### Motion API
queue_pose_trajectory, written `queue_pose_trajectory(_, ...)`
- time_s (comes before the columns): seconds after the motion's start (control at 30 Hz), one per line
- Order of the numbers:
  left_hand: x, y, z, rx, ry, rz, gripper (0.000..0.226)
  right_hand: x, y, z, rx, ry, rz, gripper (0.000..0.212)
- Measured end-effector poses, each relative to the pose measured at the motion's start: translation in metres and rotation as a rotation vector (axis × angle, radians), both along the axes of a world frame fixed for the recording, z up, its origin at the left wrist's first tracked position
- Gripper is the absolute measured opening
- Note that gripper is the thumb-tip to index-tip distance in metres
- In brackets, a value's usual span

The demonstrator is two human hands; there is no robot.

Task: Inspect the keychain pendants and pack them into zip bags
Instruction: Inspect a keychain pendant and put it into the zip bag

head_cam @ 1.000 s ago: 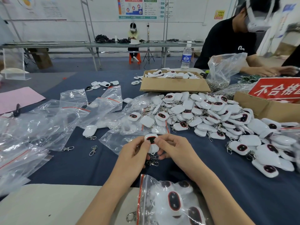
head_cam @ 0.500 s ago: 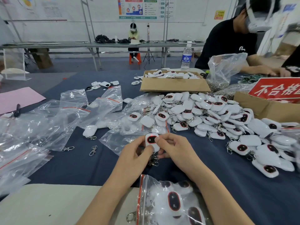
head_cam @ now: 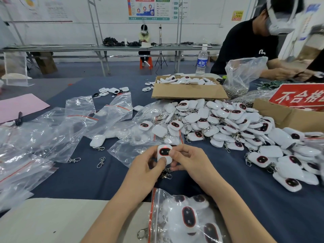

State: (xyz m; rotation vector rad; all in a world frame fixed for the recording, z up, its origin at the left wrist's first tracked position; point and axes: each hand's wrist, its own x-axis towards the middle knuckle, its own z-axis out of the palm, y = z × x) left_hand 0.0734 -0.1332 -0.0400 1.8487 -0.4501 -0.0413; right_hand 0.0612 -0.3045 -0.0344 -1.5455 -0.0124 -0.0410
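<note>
On the blue cloth, centre: a white pendant (head_cam: 164, 152) stood upright between both hands, its dark, red-rimmed face toward the camera and a small red dot lit at its top; its clasp (head_cam: 166, 175) hung below, close over the cloth (head_cam: 228, 199).
Left hand: the left hand (head_cam: 145, 166) pinched the pendant's left side, thumb pressed on the lower front.
Right hand: the right hand (head_cam: 188, 160) gripped the right edge with thumb and curled fingers.
Surface: the dark blue cloth covered the table, leaving a pale bare strip (head_cam: 52, 221) at the near edge; a pink sheet (head_cam: 19, 106) lay far left.
Heap: a heap (head_cam: 219, 123) of white pendants spread from centre to the right edge.
Bags: empty zip bags (head_cam: 52, 130) with red strips lay scattered at left; a filled zip bag (head_cam: 185, 220) lay nearest the camera, beside the right forearm.
Loose parts: two loose clasps (head_cam: 101, 162) lay left of the hands.
Boxes: a cardboard box (head_cam: 189, 92) holding pendants sat behind the heap; a second box (head_cam: 284, 116) at right carried a red sign (head_cam: 298, 96).
Room: a white wall with posters (head_cam: 149, 8), a long bench (head_cam: 105, 47) and a seated person (head_cam: 144, 35) far back; a person in a black shirt (head_cam: 245, 44) worked at right behind a clear bag (head_cam: 242, 74), a water bottle (head_cam: 201, 62) beside them.
Change: against a second earlier, the pendant was tipped more upright, its whole face showing, and the left thumb had moved onto its lower front; the heap, bags and boxes lay as before.
</note>
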Motion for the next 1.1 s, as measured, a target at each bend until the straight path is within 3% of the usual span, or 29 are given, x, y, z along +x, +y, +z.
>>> queue_pose_trajectory(0.5, -0.0029, -0.0043, 0.0031, -0.067, 0.01, 0.023, 0.018, -0.0004, 0.0013, -0.0014, -0.04, -0.038, 0.006, 0.006)
queue_pose_trajectory(1.1, -0.0033, -0.0025, 0.0074, -0.069, 0.016, 0.027, 0.027, 0.0013, -0.0013, -0.0037, -0.048, -0.038, 0.016, 0.013)
